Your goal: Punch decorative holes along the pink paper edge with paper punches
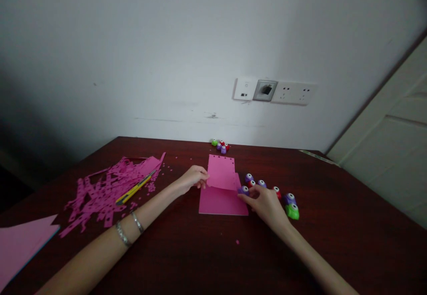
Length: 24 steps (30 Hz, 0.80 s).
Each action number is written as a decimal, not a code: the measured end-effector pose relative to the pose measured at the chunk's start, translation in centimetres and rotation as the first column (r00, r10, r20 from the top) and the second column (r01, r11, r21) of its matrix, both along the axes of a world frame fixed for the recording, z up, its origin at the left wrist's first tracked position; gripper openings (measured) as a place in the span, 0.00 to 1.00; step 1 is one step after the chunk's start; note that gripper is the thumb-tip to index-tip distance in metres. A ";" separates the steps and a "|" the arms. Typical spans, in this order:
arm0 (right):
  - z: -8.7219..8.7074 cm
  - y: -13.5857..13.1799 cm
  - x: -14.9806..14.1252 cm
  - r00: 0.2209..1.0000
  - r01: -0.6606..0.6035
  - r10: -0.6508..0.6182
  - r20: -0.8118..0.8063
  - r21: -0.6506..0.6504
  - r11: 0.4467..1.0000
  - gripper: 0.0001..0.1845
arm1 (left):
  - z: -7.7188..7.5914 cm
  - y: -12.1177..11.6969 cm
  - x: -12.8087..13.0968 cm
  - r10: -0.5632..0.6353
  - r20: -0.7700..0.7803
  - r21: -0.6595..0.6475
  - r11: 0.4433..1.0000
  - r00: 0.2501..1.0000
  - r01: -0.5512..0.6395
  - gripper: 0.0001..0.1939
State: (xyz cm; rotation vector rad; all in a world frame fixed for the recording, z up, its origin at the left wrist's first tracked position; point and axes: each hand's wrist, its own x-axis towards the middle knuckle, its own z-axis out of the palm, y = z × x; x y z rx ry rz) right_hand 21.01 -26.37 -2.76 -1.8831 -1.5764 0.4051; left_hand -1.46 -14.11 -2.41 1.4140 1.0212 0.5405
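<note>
My left hand (192, 179) pinches the left edge of a small pink sheet of paper (220, 172), whose far edge has a row of punched holes. This sheet is raised over a larger pink sheet (222, 202) lying on the table. At the small sheet's right side, my right hand (267, 201) is closed around a purple craft punch (244, 191); whether the paper sits in its slot I cannot tell. Close by stand other punches: a purple one (248, 178), a red one (277, 191) and a green one (292, 211).
Pink paper scraps (103, 192) are heaped at the left, with a yellow utility knife (135, 189) on them. Pink sheets (23, 246) lie at the near left edge. More small punches (223, 149) stand by the wall. A thin strip (319, 157) lies at the far right.
</note>
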 end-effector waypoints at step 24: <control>1.2 -0.3 -1.0 0.985 0.026 -0.015 0.173 -0.062 0.998 0.14 | -0.1 -0.2 0.0 -0.007 0.023 -0.023 1.000 1.000 0.008 0.03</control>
